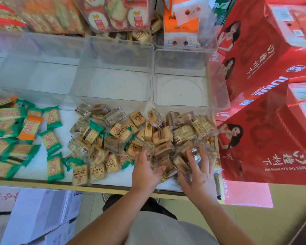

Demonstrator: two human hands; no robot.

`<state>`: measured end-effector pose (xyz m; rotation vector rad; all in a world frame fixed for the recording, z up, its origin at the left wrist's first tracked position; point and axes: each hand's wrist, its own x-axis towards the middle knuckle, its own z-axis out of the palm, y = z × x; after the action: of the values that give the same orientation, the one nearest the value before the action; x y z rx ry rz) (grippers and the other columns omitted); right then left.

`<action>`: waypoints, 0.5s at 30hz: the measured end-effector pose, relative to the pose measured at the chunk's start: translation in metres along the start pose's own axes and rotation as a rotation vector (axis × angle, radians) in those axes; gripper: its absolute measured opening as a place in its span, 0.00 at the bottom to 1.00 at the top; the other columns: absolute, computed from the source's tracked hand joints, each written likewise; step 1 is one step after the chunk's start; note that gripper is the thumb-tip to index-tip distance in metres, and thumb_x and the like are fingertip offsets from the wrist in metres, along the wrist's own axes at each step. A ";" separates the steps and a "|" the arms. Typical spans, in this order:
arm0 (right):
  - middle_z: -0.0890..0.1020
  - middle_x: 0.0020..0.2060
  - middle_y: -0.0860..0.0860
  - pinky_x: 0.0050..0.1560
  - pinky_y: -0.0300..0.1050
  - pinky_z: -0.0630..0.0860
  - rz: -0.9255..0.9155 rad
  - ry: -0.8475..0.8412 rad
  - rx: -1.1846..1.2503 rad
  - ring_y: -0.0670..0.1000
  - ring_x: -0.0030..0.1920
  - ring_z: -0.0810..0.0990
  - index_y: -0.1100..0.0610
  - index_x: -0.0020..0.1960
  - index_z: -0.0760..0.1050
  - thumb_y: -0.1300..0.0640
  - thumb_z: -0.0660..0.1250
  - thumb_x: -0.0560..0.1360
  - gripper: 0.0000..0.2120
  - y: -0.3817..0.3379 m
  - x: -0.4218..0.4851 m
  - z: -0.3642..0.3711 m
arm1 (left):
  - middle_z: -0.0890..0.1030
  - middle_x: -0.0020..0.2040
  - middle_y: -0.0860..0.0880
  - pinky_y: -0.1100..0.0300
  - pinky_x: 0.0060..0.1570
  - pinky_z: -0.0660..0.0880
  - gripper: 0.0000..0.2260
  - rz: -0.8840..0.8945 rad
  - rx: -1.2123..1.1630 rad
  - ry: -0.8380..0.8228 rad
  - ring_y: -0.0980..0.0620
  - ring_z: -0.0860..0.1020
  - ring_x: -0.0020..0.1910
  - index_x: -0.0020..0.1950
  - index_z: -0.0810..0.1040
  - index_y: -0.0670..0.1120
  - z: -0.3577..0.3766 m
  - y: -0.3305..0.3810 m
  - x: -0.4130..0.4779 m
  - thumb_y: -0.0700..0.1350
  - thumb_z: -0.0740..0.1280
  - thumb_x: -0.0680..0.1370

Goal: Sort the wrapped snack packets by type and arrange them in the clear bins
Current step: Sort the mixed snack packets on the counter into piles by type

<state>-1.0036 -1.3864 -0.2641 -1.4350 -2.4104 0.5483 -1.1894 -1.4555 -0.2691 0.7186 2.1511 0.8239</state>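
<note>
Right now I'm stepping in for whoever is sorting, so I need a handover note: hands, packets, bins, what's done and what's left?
Left hand and right hand: both open, fingers pressed into the tan packet pile, apparently gathering it.
Green and orange packets lie loosely grouped at left; a few green strays sit in the tan pile.
The three clear bins behind hold nothing.
Done: a rough split by type.
Left: pull out the strays and fill the bins by type.
</note>
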 end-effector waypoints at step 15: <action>0.71 0.47 0.48 0.26 0.38 0.63 0.091 -0.022 0.114 0.52 0.36 0.72 0.57 0.45 0.74 0.58 0.84 0.65 0.20 0.007 0.006 0.017 | 0.84 0.42 0.52 0.55 0.49 0.80 0.09 -0.165 -0.195 -0.154 0.55 0.83 0.44 0.46 0.79 0.48 0.011 -0.014 -0.013 0.52 0.75 0.76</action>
<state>-1.0080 -1.3809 -0.2818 -1.5031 -2.2989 0.7138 -1.1764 -1.4693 -0.2799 0.4816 1.9319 0.8471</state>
